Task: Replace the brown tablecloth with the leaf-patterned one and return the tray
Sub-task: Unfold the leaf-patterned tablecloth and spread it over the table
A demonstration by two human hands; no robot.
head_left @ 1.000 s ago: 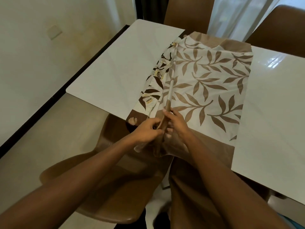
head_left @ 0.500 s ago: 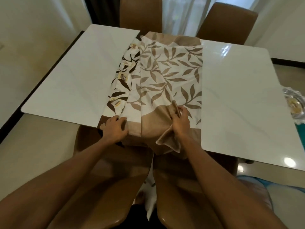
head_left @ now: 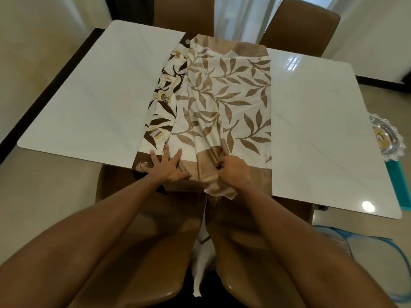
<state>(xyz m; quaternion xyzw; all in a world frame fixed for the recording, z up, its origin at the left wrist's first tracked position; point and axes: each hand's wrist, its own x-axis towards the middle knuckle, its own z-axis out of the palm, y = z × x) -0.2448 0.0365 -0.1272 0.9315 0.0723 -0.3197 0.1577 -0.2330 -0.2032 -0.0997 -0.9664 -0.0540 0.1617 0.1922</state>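
1. A white glossy rectangular table (head_left: 93, 103) is filling the middle of the frame, with a cream cloth printed with light-brown leaves (head_left: 231, 96) lying as a strip down its centre, from the far edge to the near edge.
2. Beneath that cloth's left side, a second cloth with dark-brown leaves and yellow flowers (head_left: 164, 101) is showing, its dark border hanging over the near edge.
3. The left hand (head_left: 166, 167) is lying flat with fingers spread, pressing on both cloths at the near table edge, lower centre.
4. The right hand (head_left: 233, 174) is curled closed, bunching a fold of the leaf cloth's tan border just beside the left hand; creases are running up from its grip.
5. A clear glass tray with a scalloped rim (head_left: 387, 138) is sitting at the right edge of the frame, off the table, on a teal surface (head_left: 398, 185).
6. Two brown chairs are standing at the far side, top of the frame; two more brown chair seats (head_left: 142, 252) are standing below the forearms, crowding the near edge.
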